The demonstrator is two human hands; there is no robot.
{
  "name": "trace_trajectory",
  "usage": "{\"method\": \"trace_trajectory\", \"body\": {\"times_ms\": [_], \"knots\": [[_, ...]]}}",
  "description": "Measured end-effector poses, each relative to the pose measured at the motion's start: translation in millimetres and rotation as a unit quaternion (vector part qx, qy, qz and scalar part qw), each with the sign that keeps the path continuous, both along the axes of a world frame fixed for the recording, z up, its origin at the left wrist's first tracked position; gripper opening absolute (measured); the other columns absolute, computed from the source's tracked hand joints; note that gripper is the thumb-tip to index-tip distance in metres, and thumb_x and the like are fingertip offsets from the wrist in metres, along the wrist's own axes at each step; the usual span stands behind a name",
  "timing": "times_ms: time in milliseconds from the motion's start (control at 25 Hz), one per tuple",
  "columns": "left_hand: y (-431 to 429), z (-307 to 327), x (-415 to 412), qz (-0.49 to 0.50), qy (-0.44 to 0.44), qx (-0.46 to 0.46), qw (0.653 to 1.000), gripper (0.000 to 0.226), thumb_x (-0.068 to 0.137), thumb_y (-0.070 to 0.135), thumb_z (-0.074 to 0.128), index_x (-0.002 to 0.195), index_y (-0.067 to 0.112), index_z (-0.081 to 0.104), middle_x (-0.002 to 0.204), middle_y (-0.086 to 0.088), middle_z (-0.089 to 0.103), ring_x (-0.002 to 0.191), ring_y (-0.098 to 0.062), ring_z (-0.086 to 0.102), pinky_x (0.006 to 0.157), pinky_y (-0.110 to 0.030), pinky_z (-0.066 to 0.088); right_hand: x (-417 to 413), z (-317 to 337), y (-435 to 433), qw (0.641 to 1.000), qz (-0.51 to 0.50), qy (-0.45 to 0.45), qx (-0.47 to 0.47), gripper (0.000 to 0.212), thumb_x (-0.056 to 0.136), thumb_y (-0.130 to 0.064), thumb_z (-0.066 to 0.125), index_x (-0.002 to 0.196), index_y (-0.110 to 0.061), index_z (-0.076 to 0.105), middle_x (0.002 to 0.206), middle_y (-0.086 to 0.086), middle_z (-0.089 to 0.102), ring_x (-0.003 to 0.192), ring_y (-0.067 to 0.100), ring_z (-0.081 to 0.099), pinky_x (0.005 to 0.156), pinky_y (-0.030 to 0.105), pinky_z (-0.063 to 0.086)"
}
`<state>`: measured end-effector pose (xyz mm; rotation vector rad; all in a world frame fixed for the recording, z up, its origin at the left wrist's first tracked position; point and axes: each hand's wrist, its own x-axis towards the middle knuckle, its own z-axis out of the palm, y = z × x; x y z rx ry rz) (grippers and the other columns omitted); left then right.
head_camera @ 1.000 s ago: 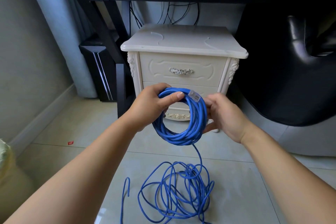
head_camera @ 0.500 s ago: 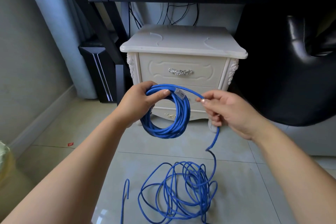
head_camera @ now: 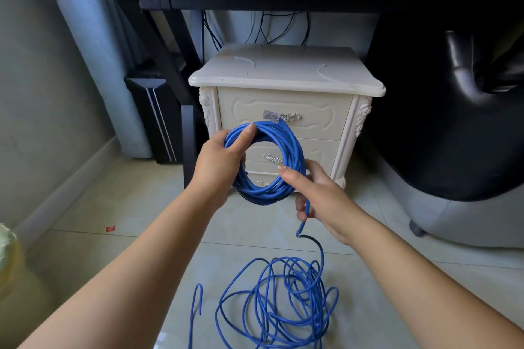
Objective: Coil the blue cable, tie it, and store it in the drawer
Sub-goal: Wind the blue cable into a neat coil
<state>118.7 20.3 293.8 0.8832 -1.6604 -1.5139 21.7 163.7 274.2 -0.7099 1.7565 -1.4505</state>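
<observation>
Plainly mid-coil, the person's left hand [head_camera: 218, 159] gripped a round hank of glossy, blue, plastic-jacketed cable [head_camera: 293, 147] at its left side, thumb laid over the strands and fingers curled behind. The right hand [head_camera: 317, 195] pinched the running strand at the hank's lower right. From there the strand dropped, with a kink, to a loose tangle of springy loops [head_camera: 283, 300] on the smooth, pale floor tiles [head_camera: 113, 207] nearer the person. A clear plastic plug [head_camera: 269, 115] stuck out at the hank's top.

To do this step well, each new turn should probably match the ring's size and lie flat beside the others. The right hand would best let the strand slide and roll, so the kink works out rather than twisting in. The tangle looked liable to snag, so slow pulls seemed wise.

Beyond the hank stood a cream, carved nightstand [head_camera: 283, 73], its upper drawer [head_camera: 317, 119] shut.
</observation>
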Motion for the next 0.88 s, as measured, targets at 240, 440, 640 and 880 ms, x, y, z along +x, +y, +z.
{"method": "trace_trajectory", "body": {"times_ms": [240, 440, 640, 880], "knots": [[44, -21, -15, 0.021, -0.004, 0.109, 0.994, 0.036, 0.091, 0.052, 0.059, 0.087, 0.016, 0.059, 0.063, 0.001, 0.052, 0.059, -0.016, 0.049, 0.063, -0.030, 0.044, -2, -3, -6, 0.984, -0.137, -0.105, -0.050, 0.014, 0.087, -0.012, 0.062, 0.099, -0.016, 0.057, 0.067, 0.002, 0.063, 0.062, 0.019, 0.071, 0.062, 0.033, 0.055], [35, -7, -2, -0.162, -0.083, 0.044, 0.982, 0.039, 0.085, 0.041, 0.072, 0.119, 0.025, 0.059, 0.102, 0.005, 0.072, 0.093, -0.008, 0.067, 0.082, -0.021, 0.051, -23, 1, 3, 0.984, -0.180, -0.003, -0.016, 0.019, 0.084, -0.001, 0.057, 0.093, -0.017, 0.057, 0.062, 0.001, 0.056, 0.048, 0.015, 0.064, 0.057, 0.029, 0.050], [31, 9, 1, -0.288, -0.080, -0.058, 0.952, 0.084, 0.076, 0.019, 0.077, 0.145, 0.045, 0.036, 0.144, 0.010, 0.046, 0.129, 0.002, 0.044, 0.100, -0.022, 0.042, -24, 2, 7, 0.956, -0.112, 0.257, 0.090, 0.016, 0.077, -0.007, 0.061, 0.086, -0.018, 0.054, 0.076, 0.007, 0.062, 0.059, 0.029, 0.065, 0.050, 0.033, 0.052], [38, 0, -5, -0.174, -0.206, -0.277, 0.922, 0.039, 0.080, 0.011, 0.060, 0.114, 0.029, 0.063, 0.080, 0.011, 0.065, 0.075, -0.015, 0.064, 0.070, -0.028, 0.050, -9, 10, 1, 0.912, -0.050, 0.400, 0.077, 0.022, 0.074, -0.017, 0.064, 0.090, -0.029, 0.055, 0.076, -0.004, 0.063, 0.074, 0.025, 0.058, 0.066, 0.037, 0.050]]}}
